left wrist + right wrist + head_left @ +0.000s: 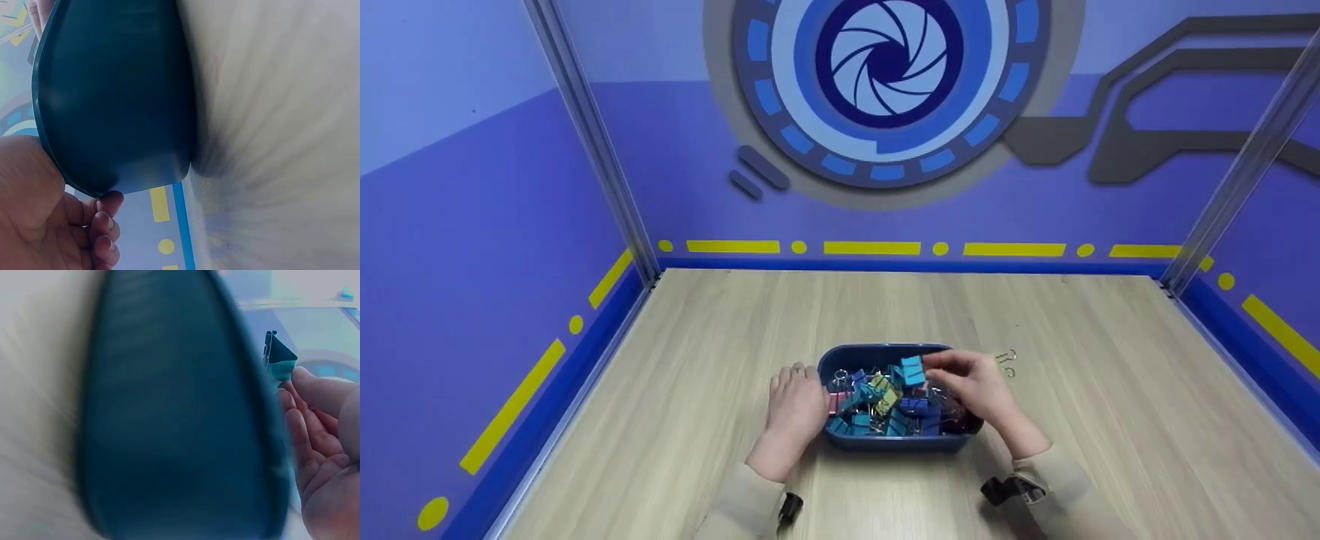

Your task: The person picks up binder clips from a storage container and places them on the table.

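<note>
A dark blue plastic container holds a jumble of binder clips in teal, blue, yellow-green and pink. My left hand grips its left end, with curled fingers at the rim in the left wrist view. Between the thumb and fingers of my right hand is a turquoise binder clip, pinched by one edge over the right part of the pile. In the right wrist view that clip shows its triangular side, raised past the container's rim.
Silver wire handles of a clip lie on the wooden table just beyond my right hand, partly hidden by it. Blue printed panels with metal corner posts enclose the table at the back and both sides.
</note>
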A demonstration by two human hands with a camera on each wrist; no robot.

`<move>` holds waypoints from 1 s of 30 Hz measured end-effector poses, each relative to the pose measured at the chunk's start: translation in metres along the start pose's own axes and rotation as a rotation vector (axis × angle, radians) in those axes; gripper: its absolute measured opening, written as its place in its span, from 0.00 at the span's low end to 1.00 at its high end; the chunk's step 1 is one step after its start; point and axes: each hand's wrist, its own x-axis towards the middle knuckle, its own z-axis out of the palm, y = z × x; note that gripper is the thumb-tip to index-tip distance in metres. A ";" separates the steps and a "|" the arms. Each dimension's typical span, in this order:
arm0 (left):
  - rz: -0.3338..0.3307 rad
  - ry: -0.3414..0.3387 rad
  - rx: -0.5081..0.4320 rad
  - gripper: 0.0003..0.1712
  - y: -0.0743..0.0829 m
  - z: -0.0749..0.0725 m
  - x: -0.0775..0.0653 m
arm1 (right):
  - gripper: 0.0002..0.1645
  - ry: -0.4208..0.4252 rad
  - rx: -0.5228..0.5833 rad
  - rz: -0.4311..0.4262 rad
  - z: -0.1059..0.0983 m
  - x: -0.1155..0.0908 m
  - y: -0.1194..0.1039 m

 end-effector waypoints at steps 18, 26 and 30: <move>0.038 0.018 0.035 0.14 0.004 0.000 0.001 | 0.23 0.378 -0.223 0.180 -0.128 -0.006 0.004; 0.031 0.014 0.024 0.16 -0.001 0.000 -0.002 | 0.22 0.308 -0.416 0.287 -0.150 -0.013 0.027; 0.027 -0.005 0.011 0.17 0.000 0.000 0.000 | 0.22 0.233 -0.436 0.311 -0.153 -0.012 0.042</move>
